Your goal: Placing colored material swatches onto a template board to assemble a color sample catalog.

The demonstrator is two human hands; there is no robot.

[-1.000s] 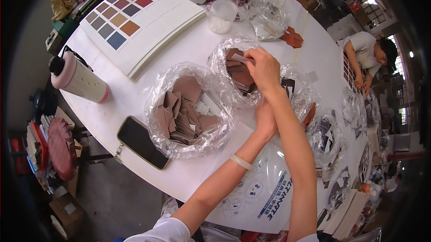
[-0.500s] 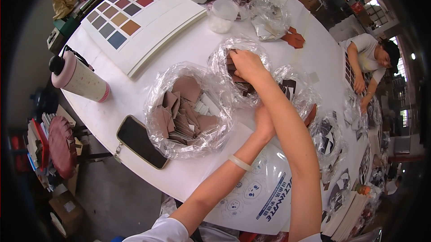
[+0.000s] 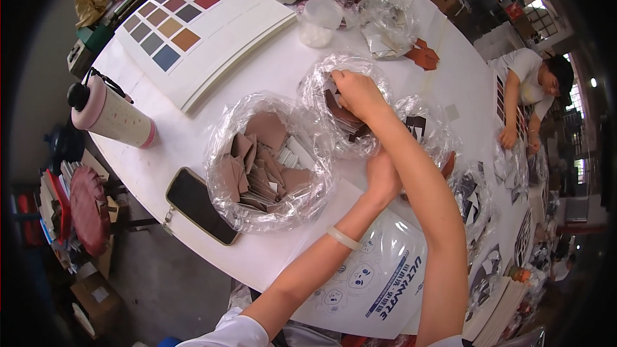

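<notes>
My right hand (image 3: 358, 95) reaches into a clear plastic bag (image 3: 313, 77) with its top spread open. Its fingers are curled together over dark brown swatches (image 3: 344, 117); what they pinch is hidden. Below it, my left hand (image 3: 384, 174) is partly behind my right forearm, close to the near side of that bag, and its fingers are out of sight. To the left stands a larger clear bag (image 3: 218, 144) of mauve-brown swatches (image 3: 267, 170). Another clear bag (image 3: 437, 122) with dark pieces lies right of my right forearm.
A thick sample book (image 3: 225, 51) with coloured squares lies at the far left. A bottle (image 3: 116, 112) and a phone (image 3: 202, 205) sit near the left edge. Beyond are a plastic cup (image 3: 319, 22) and rust-coloured pieces (image 3: 423, 55). A co-worker (image 3: 530, 83) works at the right.
My right hand has shifted slightly right within the bag, uncovering more of the brown swatches. My left hand has moved slightly. The co-worker's hands have moved.
</notes>
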